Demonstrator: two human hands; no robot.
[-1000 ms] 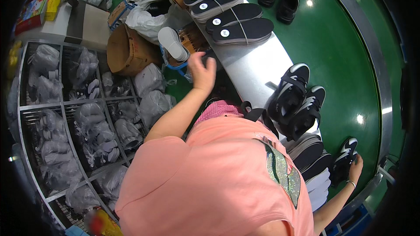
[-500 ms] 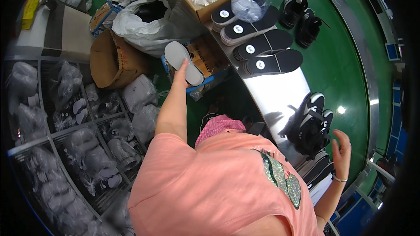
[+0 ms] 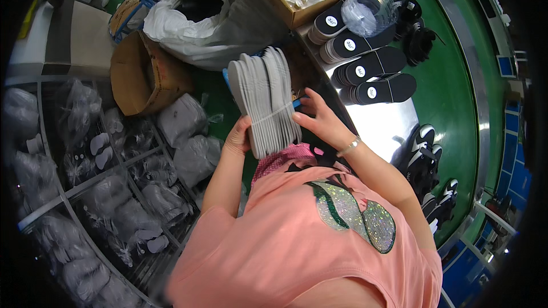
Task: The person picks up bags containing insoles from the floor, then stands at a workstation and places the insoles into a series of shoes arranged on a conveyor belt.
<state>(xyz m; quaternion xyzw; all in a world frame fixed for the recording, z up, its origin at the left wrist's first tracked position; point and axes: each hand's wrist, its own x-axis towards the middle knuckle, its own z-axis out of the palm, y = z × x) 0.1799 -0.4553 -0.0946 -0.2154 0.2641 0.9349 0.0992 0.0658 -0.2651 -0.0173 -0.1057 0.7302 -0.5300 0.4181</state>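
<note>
My pink shirt [image 3: 268, 222] fills the space nearest the camera. Just past it, my left hand [image 3: 236, 137] is clamped on a thick bundle of grey insoles [image 3: 260, 94], pressing on its lower left side; most of those fingers are hidden behind it. My right hand [image 3: 326, 122] is at the other side, thumb and fingers spread apart, the thumb tip at the bundle's lower right edge. I cannot tell whether it is pressing there or only close by.

The bundle lies between my two hands, its long axis running away from my body and leaning a little left at the far end. A pale band [image 3: 267, 116] crosses it, roughly level with my right thumb. My left hand is the nearer one, since it alone clearly grips; most of the length extends beyond both hands.

Beyond, to my right, a metal bench [image 3: 374, 122] carries tied stacks of black insoles [image 3: 394, 87]. To my left stands a compartmented rack [image 3: 61, 197] with plastic-bagged things. Farther off are a brown carton [image 3: 127, 74], a big white bag [image 3: 185, 37] and an open cardboard box [image 3: 311, 12] holding clear plastic.
</note>
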